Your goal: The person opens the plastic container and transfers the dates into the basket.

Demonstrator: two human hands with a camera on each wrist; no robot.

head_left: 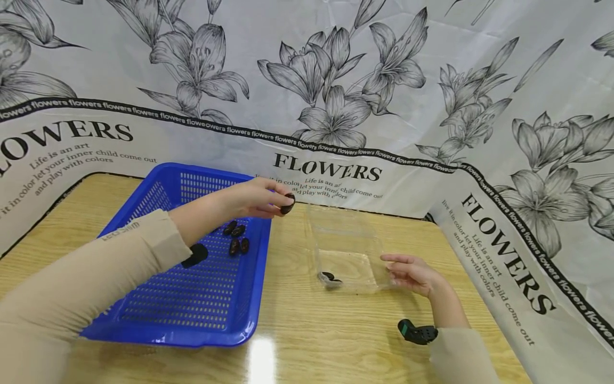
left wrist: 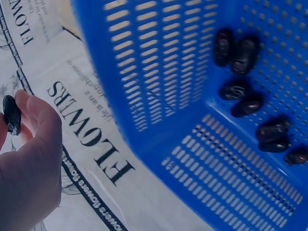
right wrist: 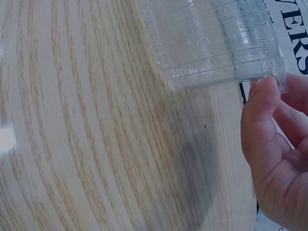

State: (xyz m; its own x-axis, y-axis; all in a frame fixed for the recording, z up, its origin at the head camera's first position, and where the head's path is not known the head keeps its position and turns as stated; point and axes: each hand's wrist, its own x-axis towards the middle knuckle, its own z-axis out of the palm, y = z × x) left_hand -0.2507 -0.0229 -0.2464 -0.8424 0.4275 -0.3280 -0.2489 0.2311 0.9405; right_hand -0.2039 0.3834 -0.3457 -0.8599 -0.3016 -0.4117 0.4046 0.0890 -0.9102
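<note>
In the head view my left hand (head_left: pixel 251 198) pinches a dark, glossy date (head_left: pixel 288 204) above the right rim of the blue plastic basket (head_left: pixel 259 288). The left wrist view shows this date (left wrist: pixel 12 115) between thumb and fingers. Several more dates (left wrist: pixel 244 54) lie on the basket floor near its far corner. To the right, a clear plastic box (head_left: pixel 347 266) with its lid folded back stands on the table, dark dates (head_left: pixel 329 277) at its near left corner. My right hand (head_left: pixel 413 274) grips the box's right edge between thumb and fingers, as the right wrist view confirms.
The wooden table (head_left: pixel 297 325) carries both containers. A white cloth (head_left: pixel 331 176) with printed flowers and lettering hangs behind and along the right side. Black camera mounts sit at the left wrist (head_left: pixel 195 256) and right wrist (head_left: pixel 418 333).
</note>
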